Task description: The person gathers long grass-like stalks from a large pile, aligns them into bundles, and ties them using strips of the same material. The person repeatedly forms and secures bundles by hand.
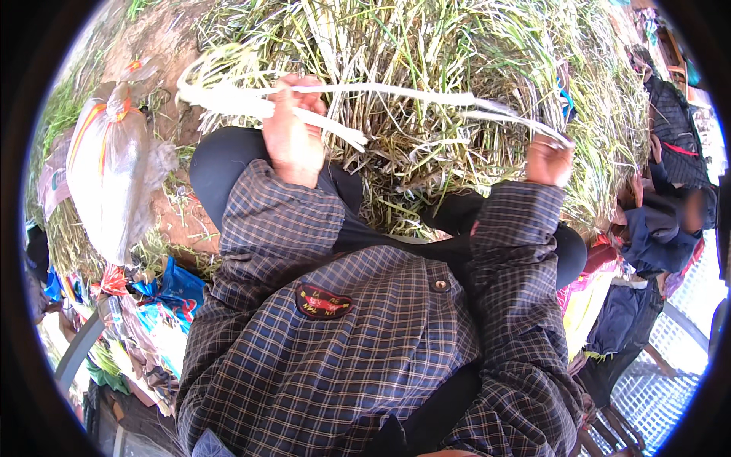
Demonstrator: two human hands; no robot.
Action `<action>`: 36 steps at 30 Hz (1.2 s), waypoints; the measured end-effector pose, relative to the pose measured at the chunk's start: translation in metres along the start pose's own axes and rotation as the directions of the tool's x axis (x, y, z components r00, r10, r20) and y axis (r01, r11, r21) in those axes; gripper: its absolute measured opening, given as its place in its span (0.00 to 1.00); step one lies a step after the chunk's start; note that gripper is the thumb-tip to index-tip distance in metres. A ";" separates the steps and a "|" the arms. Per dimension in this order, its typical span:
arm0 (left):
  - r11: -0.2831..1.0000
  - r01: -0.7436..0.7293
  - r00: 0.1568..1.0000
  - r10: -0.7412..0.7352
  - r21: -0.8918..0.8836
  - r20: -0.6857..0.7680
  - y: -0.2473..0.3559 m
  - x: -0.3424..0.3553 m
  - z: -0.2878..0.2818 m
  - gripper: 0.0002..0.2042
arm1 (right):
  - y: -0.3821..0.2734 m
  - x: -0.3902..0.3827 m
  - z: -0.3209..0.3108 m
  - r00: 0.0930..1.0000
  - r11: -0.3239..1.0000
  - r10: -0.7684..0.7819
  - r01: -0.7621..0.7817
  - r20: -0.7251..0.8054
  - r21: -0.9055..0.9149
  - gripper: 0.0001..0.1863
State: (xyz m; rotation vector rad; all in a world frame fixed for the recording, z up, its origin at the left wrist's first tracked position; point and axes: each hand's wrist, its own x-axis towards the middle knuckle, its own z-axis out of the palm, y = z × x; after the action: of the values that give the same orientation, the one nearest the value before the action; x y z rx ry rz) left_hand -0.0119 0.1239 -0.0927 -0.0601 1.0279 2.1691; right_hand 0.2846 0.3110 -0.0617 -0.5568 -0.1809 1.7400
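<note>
My left hand (295, 137) is closed round a bunch of white strips (228, 99), which loops out to the left of the fingers. A loose end of the bunch sticks out to the right below that hand. From there one long strip (396, 91) runs taut across to my right hand (550, 161), whose fingers are closed on its far end. The strip looks thinner and frayed near the right hand. Beneath and beyond it spreads a thick heap of long green and straw-coloured stalks (426, 46). Whether the strips are plastic or fibre I cannot tell.
A tied translucent sack (110, 179) stands at the left on brown soil (171, 53). Blue plastic (179, 286) and other coloured wrappings lie below it. On the right, another person (662, 228) in dark clothes sits close to the heap. My bent knees flank the stalks.
</note>
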 end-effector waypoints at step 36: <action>0.668 0.731 0.606 -0.728 0.137 0.320 -0.033 -0.058 0.021 0.11 | 0.146 0.031 -0.099 0.884 -0.098 0.278 -0.364 -0.376 -0.926 0.18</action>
State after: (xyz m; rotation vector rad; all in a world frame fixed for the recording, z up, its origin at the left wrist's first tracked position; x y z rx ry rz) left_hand 0.0572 0.1178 -0.0815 -0.0791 0.6169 1.3460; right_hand 0.1979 0.2866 -0.2165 -1.9035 -1.5261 1.7795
